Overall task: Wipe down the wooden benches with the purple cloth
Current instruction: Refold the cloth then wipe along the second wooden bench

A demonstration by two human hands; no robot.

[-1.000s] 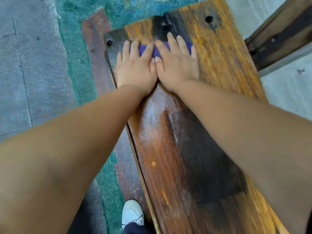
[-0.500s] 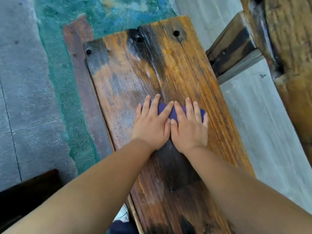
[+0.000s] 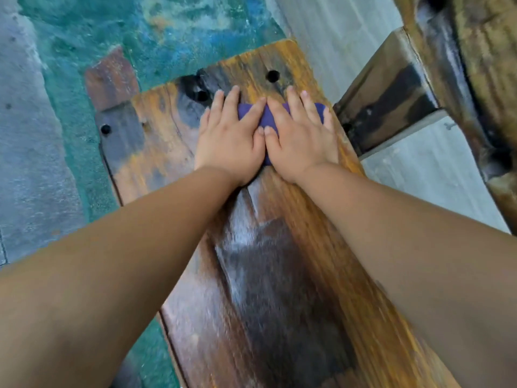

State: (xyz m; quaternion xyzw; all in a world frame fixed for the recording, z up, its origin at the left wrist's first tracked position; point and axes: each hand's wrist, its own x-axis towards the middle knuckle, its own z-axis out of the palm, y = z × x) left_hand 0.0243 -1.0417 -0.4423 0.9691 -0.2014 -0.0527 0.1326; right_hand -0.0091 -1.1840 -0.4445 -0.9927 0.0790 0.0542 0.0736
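Observation:
A worn orange-brown wooden bench (image 3: pixel 156 152) with dark patches and bolt holes runs from the bottom of the view up to its far end. The purple cloth (image 3: pixel 267 119) lies flat on the bench near that far end, mostly covered by my hands. My left hand (image 3: pixel 229 138) presses on its left part, fingers spread and flat. My right hand (image 3: pixel 302 138) presses on its right part, beside the bench's right edge. The two thumbs touch over the cloth. A wet streak runs down the board behind my hands.
A second wooden bench or table (image 3: pixel 484 79) with a dark slanted support (image 3: pixel 391 93) stands at the upper right. Green-painted floor (image 3: pixel 84 51) and grey paving (image 3: pixel 25 163) lie left of the bench; pale concrete (image 3: pixel 436 177) lies to the right.
Both hands have pushed the cloth away from me, from the middle of the board to near its far end and closer to the right edge. One second ago they were also at the far end.

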